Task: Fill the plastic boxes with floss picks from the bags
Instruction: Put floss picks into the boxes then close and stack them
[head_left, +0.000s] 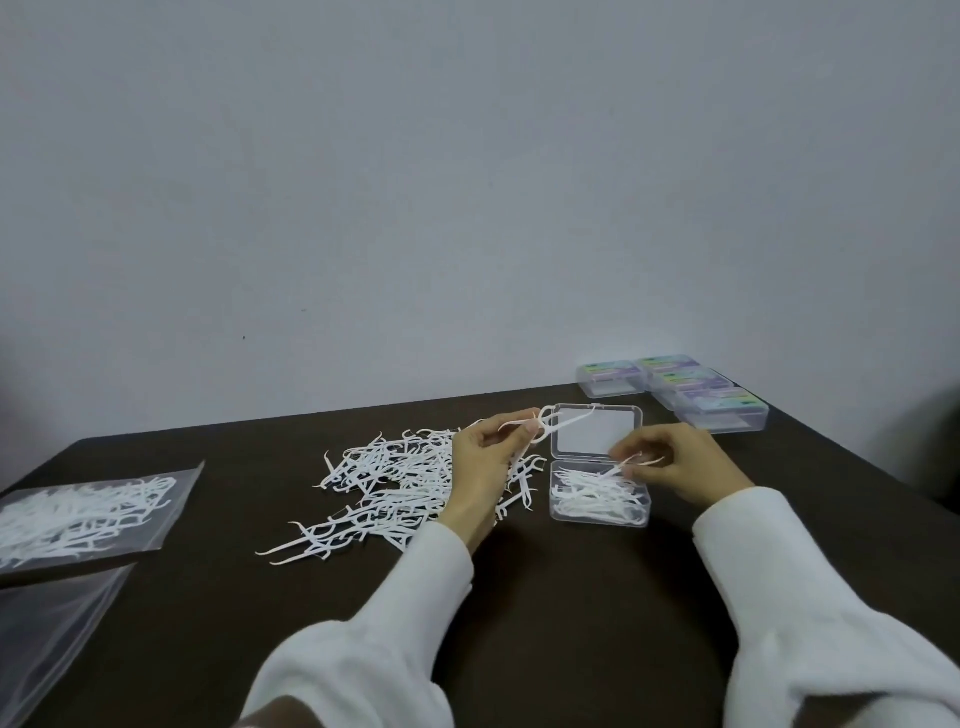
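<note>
we are looking down at a dark table (571, 597) from our own head, our two white sleeves (810, 597) reaching forward from the bottom edge. at the near left an empty clear bag (47, 639) is lying flat, and just beyond it a second clear bag (88, 512) is lying with white floss picks inside. in the middle, a loose pile of floss picks (384, 483) is spreading across the table. our left hand (485, 467) is hovering over the pile's right side, its fingers curled and pinching a few floss picks (545, 426) raised above the table. to the right, our right hand (675, 462) is pinching a single floss pick (631, 462) between thumb and fingertips, just over the open clear box (600, 491), which is sitting partly filled with picks. the box's lid (597, 431) is standing hinged open on the far side. further back at the right, four closed boxes (680, 389) with coloured labels are sitting close together near the table's far edge, against a plain grey wall (415, 182).
</note>
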